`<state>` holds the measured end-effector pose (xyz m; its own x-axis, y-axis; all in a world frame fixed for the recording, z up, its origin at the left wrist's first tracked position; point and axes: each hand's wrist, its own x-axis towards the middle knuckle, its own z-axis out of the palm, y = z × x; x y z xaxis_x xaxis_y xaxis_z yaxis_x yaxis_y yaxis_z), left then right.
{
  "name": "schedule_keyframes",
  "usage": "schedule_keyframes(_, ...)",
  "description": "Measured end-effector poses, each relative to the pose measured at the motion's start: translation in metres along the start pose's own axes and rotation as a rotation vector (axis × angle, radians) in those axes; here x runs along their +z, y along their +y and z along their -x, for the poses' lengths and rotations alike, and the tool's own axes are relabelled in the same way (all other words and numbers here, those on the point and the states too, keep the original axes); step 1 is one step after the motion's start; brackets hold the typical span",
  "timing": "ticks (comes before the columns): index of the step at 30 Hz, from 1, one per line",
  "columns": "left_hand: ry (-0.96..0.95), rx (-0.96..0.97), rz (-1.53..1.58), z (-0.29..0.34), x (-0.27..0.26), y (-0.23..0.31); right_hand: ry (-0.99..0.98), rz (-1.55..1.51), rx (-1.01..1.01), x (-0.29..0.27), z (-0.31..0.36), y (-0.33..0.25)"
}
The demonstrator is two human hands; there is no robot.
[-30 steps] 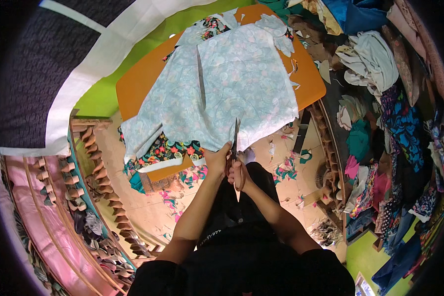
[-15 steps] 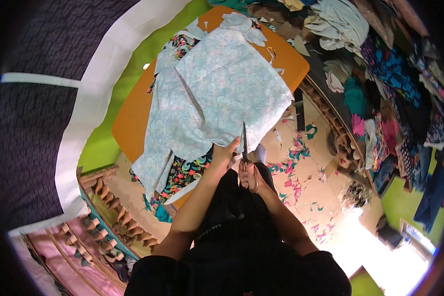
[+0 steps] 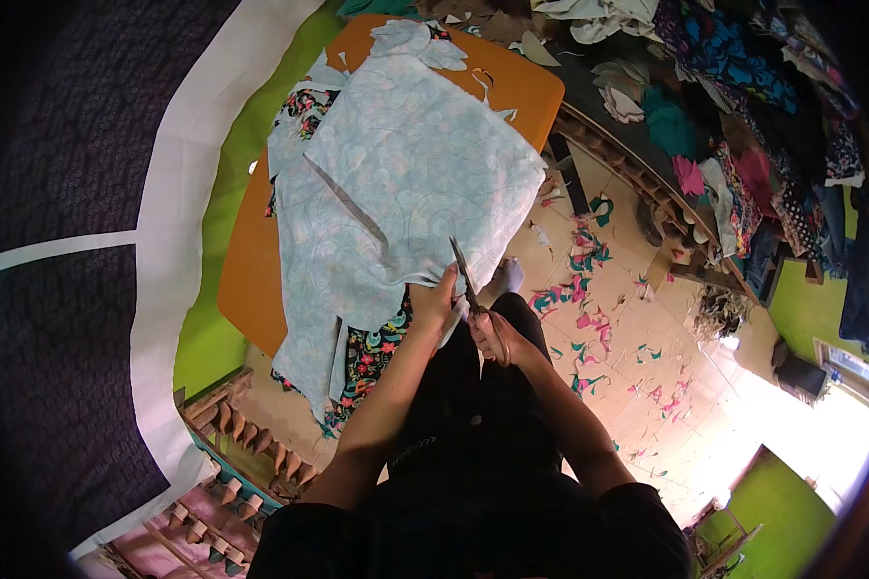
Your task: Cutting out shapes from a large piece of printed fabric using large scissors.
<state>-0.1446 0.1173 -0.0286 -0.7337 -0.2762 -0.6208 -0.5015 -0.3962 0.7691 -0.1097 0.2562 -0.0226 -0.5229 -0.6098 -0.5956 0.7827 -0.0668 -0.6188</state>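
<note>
A large pale blue-grey cloth [image 3: 396, 164] lies over the table, its printed pattern showing faintly through. A slit with a dark shadow runs across its middle. My left hand [image 3: 433, 303] is closed on the cloth's near edge, bunching it slightly. My right hand [image 3: 495, 338] grips a pair of scissors [image 3: 467, 278] by the handles, with the blades pointing up and away over the cloth beside my left fingers. Below the pale cloth's near edge, black floral fabric [image 3: 375, 349] shows, bright with red and green flowers.
The orange table [image 3: 246, 265] carries small fabric scraps [image 3: 415, 43] at its far end. Pink and green offcuts [image 3: 589, 318] litter the tiled floor to the right. Piled clothes and fabrics [image 3: 724, 77] fill the far right. A wooden rack [image 3: 261, 439] stands at lower left.
The view has swung, so the table and cloth sit a little farther left. Both hands keep their holds; the scissors tilt more to the left, and the cloth by my left hand is more bunched.
</note>
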Motion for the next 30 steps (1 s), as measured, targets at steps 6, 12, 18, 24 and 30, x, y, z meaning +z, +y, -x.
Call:
schedule_keyframes(6,0.018,0.001,-0.036,0.007,0.009,0.010,0.057,0.120,-0.044,-0.005,-0.004,0.013)
schedule_keyframes(12,0.017,0.045,-0.004,0.014,0.013,0.018,0.127,0.112,-0.083,0.007,-0.004,0.010)
schedule_keyframes(18,-0.032,0.046,-0.030,0.014,0.010,0.017,0.168,0.031,-0.042,0.014,-0.006,0.008)
schedule_keyframes(24,-0.062,0.026,-0.079,0.016,0.008,0.018,0.138,-0.124,-0.009,0.017,-0.008,0.006)
schedule_keyframes(30,-0.147,-0.023,-0.050,0.007,-0.005,0.008,0.120,-0.108,0.023,0.022,-0.005,-0.003)
